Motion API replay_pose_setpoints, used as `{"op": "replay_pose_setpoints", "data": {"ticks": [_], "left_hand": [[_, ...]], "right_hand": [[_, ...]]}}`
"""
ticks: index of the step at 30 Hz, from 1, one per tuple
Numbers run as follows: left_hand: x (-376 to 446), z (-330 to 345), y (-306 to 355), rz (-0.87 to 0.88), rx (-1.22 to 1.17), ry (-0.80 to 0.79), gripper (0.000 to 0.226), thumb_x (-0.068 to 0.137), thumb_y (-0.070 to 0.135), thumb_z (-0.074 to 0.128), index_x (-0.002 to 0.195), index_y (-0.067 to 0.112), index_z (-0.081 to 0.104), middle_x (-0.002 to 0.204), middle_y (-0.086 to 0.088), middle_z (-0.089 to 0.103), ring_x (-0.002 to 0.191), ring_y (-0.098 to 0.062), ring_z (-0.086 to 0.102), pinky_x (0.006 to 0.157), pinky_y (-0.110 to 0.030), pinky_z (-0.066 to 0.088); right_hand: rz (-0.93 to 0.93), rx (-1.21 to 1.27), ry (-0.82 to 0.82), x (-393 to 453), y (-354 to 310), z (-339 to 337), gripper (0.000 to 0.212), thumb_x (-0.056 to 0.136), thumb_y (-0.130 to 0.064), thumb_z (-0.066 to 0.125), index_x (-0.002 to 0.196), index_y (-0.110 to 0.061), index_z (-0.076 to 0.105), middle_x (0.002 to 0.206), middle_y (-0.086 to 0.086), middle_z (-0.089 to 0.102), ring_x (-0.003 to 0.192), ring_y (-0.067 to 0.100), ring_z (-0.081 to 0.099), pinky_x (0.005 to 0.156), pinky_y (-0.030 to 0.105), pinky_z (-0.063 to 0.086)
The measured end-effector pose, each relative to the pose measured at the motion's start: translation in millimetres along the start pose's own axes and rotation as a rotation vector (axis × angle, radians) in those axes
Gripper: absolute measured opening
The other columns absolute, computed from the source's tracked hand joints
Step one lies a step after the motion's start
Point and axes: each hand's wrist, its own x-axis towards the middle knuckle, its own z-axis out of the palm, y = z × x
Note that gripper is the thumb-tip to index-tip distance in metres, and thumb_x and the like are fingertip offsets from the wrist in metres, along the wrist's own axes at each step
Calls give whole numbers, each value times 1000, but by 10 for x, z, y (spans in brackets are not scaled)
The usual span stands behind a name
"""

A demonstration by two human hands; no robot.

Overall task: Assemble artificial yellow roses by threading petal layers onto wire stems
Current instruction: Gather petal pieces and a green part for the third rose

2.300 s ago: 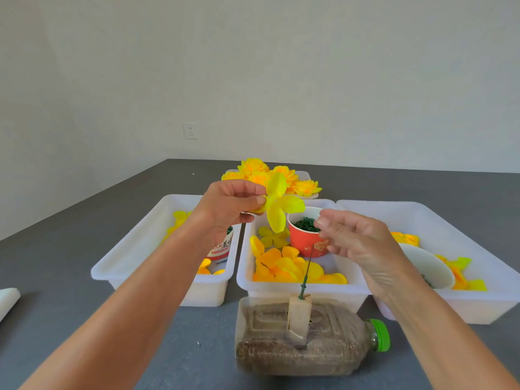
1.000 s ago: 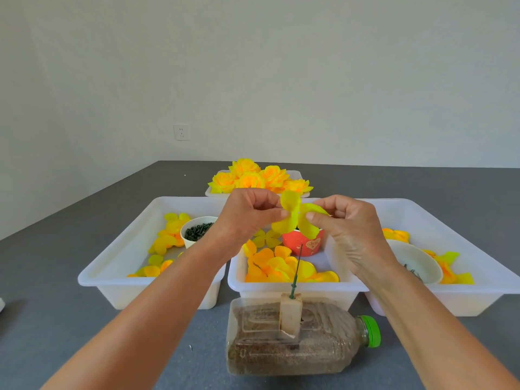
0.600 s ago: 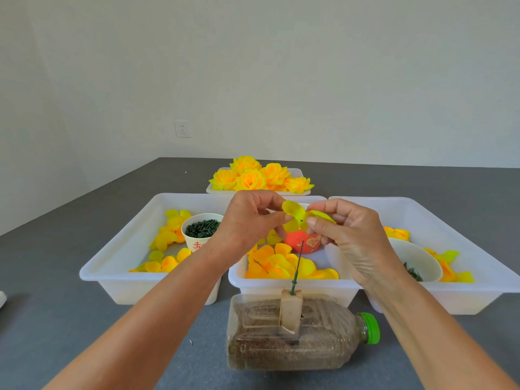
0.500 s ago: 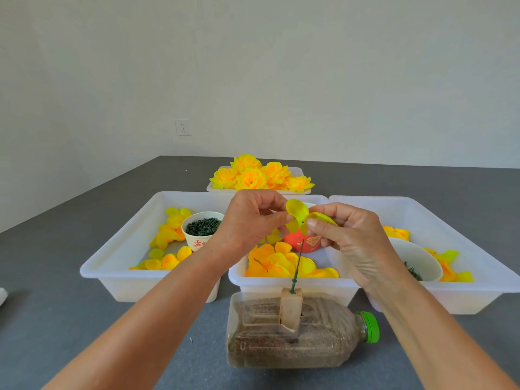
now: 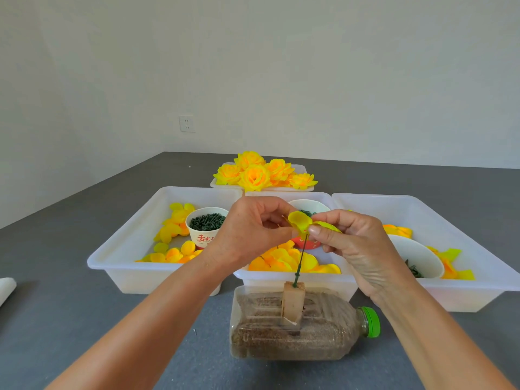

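bare room set up as small craft workstation: plain white walls, one wall socket (image 5: 187,124), grey tabletop (image 5: 56,319). white bins (image 5: 126,266) of loose yellow petals (image 5: 171,230), cup of green parts (image 5: 206,226), tray of finished roses (image 5: 259,174). no home furnishings or factory machinery visible.

1. The petal layer (image 5: 299,222) at mid-frame was bright yellow with a greenish edge.
2. The wire stem (image 5: 300,258) below it was dark green.
3. The three tubs (image 5: 126,246) across the middle were white, holding yellow and orange petals.
4. The roses (image 5: 254,175) above centre were yellow with orange hearts.
5. The left cup (image 5: 204,230) was white with red lettering.
6. The bottle (image 5: 295,330) at lower centre was clear, filled brown, with a green cap (image 5: 372,322).
7. The table (image 5: 70,319) was dark grey.
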Motion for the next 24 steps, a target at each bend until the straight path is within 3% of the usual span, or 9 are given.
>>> {"op": "replay_pose_setpoints", "data": {"ticks": [3, 9, 24], "left_hand": [[-33, 11, 10, -9, -10, 3, 22, 73, -4, 73, 82, 16, 70, 81, -11, 72, 71, -15, 67, 72, -30, 57], [-83, 48, 21, 10, -28, 4, 17, 74, -3, 73, 82, 11, 71, 81, -11, 72, 68, -10, 65, 66, -19, 53], [-108, 51, 45, 14, -99, 18, 14, 76, -3, 70, 84, 8, 70, 85, -17, 71, 79, -28, 69, 77, -39, 57]], "right_hand": [[-4, -17, -7, -24, -4, -1, 13, 61, -15, 73, 74, -18, 73, 66, 5, 70, 58, 9, 61, 52, 15, 48], [-43, 9, -26, -73, -4, -9, 18, 58, -15, 70, 77, -14, 71, 58, -4, 67, 48, 0, 55, 50, 12, 46], [-69, 17, -8, -79, 8, -10, 21, 59, -17, 71, 80, -13, 71, 62, -3, 69, 52, 1, 59, 52, 12, 47]]}}
